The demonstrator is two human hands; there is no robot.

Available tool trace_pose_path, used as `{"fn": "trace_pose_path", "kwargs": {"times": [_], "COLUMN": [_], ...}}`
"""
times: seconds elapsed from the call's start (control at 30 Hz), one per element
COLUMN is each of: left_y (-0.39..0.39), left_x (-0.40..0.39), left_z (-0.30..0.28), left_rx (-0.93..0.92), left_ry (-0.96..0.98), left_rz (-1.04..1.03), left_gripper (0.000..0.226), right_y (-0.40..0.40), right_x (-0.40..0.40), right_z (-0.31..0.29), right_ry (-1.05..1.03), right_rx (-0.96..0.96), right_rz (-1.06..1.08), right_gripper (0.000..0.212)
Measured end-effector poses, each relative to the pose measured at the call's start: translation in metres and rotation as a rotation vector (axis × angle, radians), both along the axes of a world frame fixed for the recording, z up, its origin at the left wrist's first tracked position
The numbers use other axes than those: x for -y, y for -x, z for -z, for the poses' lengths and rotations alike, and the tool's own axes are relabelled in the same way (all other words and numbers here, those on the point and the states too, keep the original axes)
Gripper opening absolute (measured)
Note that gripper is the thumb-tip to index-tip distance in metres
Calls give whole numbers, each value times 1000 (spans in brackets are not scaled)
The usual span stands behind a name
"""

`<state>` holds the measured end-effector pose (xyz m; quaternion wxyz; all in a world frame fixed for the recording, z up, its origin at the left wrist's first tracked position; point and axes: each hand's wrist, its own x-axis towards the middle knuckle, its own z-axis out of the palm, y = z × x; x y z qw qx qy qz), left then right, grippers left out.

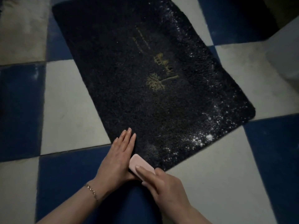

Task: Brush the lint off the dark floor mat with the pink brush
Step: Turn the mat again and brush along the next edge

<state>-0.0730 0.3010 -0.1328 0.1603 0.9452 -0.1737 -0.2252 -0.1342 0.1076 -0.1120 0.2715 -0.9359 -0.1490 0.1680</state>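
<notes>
At mat (123,75) near corner: pink brush (139,164) under R hand (165,186).

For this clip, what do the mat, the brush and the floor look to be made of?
Dark floor mat: a looped or tufted textile pile, matte, judging by its nubbly surface; white lint clings along one side. Pink brush: probably moulded plastic, with a smooth rounded back and a soft sheen; its bristles are hidden. Floor: hard tiles, likely ceramic or vinyl, in flat blue and white squares with thin seams.

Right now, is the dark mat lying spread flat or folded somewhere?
Spread flat. The dark mat shows its whole face and its edges unfolded on the checkered floor; the near corner under the hands is hidden.
</notes>
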Motion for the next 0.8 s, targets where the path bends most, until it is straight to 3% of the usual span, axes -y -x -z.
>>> {"fn": "trace_pose_path", "kwargs": {"times": [0.13, 0.3, 0.43, 0.5, 0.63, 0.8], "left_y": [1, 0, 6, 17, 31, 37], "left_x": [2, 7, 16, 25, 37, 35], "left_z": [1, -8, -13, -12, -3, 9], "left_rx": [34, 5, -17, 68, 61, -1], "left_ry": [-49, -114, -176, -152, -204, -230], "left_rz": [16, 16, -36, -70, -75, -32], "left_gripper": [135, 136, 132, 126, 112, 113], "right_y": [-16, -23, -12, -1, 7, -19], "right_x": [33, 80, 56, 30, -1, 53], "right_z": [5, -3, -6, -8, -4, -5], "right_ry": [52, 38, -6, -29, -19, 135], "right_rx": [117, 60, 38, -16, -38, 78], "right_rz": [10, 256, 338, 320, 264, 129], "right_gripper": [42, 44, 43, 45, 50, 54]}}
